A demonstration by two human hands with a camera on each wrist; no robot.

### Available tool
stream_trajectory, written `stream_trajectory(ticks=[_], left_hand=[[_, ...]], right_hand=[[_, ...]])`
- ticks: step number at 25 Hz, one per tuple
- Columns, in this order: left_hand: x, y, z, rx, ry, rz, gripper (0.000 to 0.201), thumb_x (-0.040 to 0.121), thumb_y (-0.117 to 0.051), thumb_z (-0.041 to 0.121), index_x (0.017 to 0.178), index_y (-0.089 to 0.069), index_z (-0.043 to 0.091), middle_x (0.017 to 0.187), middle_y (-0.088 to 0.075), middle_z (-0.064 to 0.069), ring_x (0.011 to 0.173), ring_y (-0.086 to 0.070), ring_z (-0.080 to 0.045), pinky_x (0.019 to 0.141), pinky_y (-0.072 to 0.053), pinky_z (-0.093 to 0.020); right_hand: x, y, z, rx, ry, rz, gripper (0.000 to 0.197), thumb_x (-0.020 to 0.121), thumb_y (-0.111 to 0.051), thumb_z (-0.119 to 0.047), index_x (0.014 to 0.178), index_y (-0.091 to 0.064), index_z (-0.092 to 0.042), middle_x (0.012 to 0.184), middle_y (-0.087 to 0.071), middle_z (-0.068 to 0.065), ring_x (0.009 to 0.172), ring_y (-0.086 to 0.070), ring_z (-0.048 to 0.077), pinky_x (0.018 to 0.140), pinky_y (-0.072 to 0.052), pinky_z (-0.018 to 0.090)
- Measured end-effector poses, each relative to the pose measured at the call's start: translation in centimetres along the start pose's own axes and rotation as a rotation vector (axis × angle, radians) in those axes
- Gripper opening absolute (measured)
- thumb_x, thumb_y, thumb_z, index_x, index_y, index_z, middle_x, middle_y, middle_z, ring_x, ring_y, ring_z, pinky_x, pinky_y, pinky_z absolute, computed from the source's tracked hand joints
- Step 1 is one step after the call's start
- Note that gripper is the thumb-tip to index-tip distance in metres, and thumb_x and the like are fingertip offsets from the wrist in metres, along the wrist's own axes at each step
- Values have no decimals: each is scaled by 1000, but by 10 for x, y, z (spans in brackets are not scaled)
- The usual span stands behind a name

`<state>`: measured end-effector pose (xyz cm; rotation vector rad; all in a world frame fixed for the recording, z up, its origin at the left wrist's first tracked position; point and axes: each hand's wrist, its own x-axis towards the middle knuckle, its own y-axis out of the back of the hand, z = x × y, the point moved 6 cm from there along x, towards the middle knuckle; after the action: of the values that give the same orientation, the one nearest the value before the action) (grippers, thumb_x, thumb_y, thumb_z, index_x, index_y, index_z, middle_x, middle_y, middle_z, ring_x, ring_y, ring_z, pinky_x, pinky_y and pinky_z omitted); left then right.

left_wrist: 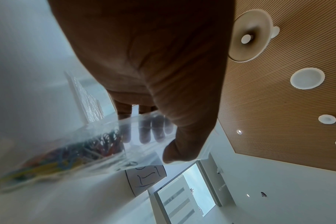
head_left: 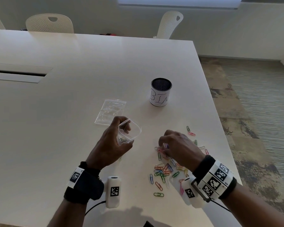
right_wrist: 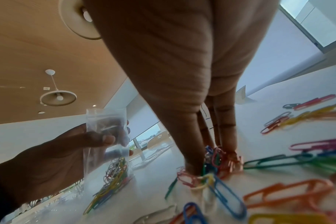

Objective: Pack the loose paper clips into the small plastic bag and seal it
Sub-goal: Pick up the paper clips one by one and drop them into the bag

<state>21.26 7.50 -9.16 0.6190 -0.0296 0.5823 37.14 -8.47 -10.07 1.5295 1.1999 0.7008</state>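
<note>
My left hand holds a small clear plastic bag upright above the table, its mouth gaping toward the right. Several coloured paper clips lie in the bag's bottom. My right hand is down on the pile of loose coloured paper clips, thumb and fingers pinching a small bunch of clips off the white table. More clips lie scattered around and under that hand.
A stack of spare clear bags lies flat just beyond my left hand. A black mesh cup labelled "BIN" stands further back. The table's right edge runs close to the clips; white chairs stand behind.
</note>
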Motion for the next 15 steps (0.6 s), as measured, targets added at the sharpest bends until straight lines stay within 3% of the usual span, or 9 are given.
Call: stream_trajectory(ticks=[2,6,8,10,12,15], left_hand=[[-1,1,1,-3,2,3,49,87,-80,6,119,-49,25,106,-62,6,104,-62,-15,90,-49,-15],[-2,1,1,-9,5,8,49,87,-80,6,119,-49,25,106,-62,6,104,-63,-18,92,-51,-21],[-3,1,2,-19,-1,10,48,87,-80,5,119,-50,25,106,-62,5,104,-64,-20,93,-52,-25],[-3,0,2,-24,-2,13,48,87,-80,5,119,-50,24,106,-62,5,104,-64,-19,94,-53,-25],[-3,0,2,-25,-1,18,49,86,-81,6,120,-50,24,106,-62,5,104,-64,-18,93,-53,-23],[-3,-3,2,-22,1,18,49,86,-80,5,119,-49,25,106,-62,5,105,-64,-19,92,-52,-21]], right_hand=[[1,-2,-5,-29,29,10,16,102,-60,-15,107,-75,-17,112,-67,2,88,-68,12,78,-55,18],[4,-3,-4,-30,42,-16,17,101,-59,-6,96,-75,-10,99,-69,3,75,-62,8,56,-37,7],[6,3,7,74,-7,19,12,94,-69,-4,90,-78,-10,94,-75,3,74,-67,9,59,-47,10],[7,10,21,243,-72,31,8,87,-79,-6,90,-82,-13,90,-77,-1,75,-72,8,71,-59,16],[5,15,33,468,-152,25,9,84,-83,-7,91,-82,-12,87,-80,-2,76,-76,8,77,-62,19],[1,30,34,798,-207,51,10,84,-82,-5,94,-80,-4,84,-81,9,81,-79,17,71,-62,20]])
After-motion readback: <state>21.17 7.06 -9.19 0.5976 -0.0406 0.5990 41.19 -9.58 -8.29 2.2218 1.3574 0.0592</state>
